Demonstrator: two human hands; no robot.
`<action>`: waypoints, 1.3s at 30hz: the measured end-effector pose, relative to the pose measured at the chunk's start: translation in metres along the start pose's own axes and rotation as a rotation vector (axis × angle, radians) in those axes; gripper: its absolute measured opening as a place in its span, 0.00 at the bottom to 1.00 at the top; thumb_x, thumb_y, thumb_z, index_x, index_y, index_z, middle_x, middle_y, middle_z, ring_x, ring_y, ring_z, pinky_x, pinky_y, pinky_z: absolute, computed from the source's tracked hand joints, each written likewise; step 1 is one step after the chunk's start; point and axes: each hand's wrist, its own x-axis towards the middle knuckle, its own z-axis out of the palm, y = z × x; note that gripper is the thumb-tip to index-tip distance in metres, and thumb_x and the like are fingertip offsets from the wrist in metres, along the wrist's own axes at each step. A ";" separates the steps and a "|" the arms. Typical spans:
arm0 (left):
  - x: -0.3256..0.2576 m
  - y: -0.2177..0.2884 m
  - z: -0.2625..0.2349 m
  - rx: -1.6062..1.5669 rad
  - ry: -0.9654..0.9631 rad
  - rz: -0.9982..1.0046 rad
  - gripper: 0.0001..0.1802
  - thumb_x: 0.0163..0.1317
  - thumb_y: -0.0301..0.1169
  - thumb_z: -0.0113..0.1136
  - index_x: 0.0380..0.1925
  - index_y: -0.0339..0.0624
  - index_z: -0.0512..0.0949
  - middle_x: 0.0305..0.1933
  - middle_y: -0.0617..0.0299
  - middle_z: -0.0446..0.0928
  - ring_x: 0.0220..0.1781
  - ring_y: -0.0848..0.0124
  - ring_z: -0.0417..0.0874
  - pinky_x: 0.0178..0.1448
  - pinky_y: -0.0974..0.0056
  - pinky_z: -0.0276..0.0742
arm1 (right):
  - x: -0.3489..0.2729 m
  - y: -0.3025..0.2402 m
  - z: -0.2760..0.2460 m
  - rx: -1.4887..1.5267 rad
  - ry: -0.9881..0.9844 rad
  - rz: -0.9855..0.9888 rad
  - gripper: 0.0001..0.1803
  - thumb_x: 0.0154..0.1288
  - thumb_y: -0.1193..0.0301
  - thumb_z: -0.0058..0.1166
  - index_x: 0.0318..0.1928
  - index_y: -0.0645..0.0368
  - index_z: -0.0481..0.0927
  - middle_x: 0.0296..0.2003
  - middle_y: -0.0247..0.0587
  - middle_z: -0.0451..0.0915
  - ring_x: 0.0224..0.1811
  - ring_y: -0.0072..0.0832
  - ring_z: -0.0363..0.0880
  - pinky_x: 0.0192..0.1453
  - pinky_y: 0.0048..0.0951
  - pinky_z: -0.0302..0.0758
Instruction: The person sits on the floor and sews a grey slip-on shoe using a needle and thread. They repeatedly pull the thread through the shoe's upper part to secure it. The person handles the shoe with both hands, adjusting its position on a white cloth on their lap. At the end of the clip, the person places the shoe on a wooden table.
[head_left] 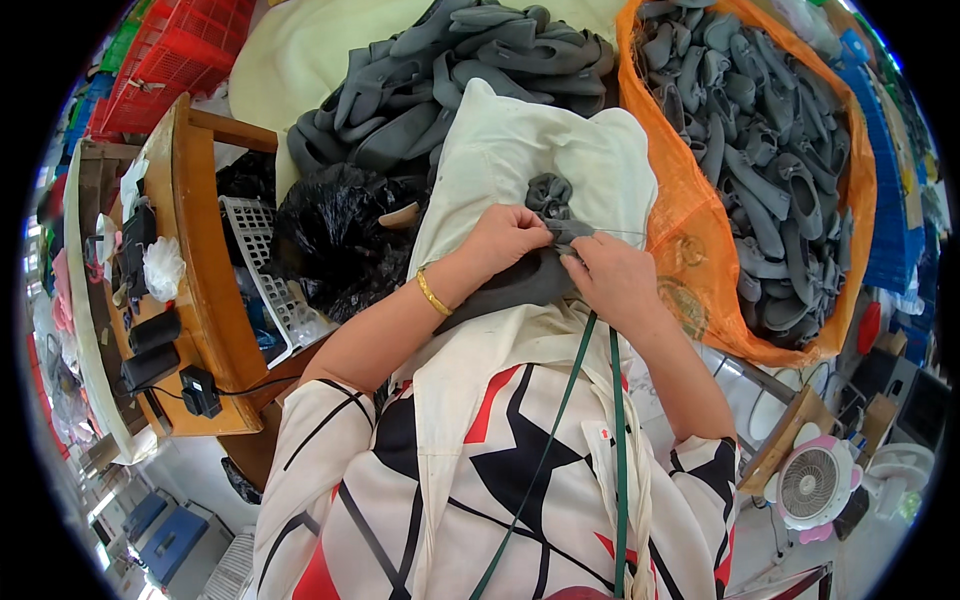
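A dark grey fabric shoe (520, 281) lies across my lap, against a pale cushion (490, 140). My left hand (505, 240) pinches grey fabric at the shoe's upper edge. From the other side, my right hand (618, 285) has its fingers closed on the same shoe; its fingertips are partly hidden. A thin line, perhaps thread or a needle, runs rightward beside my right hand. Just above my fingertips, a small gathered grey fabric rosette (548, 193) rests on the cushion.
Beyond the cushion is a heap of grey shoes (400, 100). An orange woven sack (690, 255) full of grey shoes stands at right. On the left are a black plastic bag (330, 230), a white plastic basket (262, 250) and a wooden bench (195, 250). A fan (812, 482) stands lower right.
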 end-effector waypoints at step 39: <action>-0.058 0.012 0.010 0.090 -0.083 -0.201 0.12 0.69 0.35 0.63 0.41 0.36 0.81 0.39 0.61 0.83 0.39 0.73 0.81 0.44 0.66 0.78 | -0.067 0.059 0.009 0.780 0.060 0.396 0.04 0.70 0.73 0.54 0.44 0.56 0.78 0.29 0.35 0.82 0.29 0.28 0.82 0.31 0.28 0.76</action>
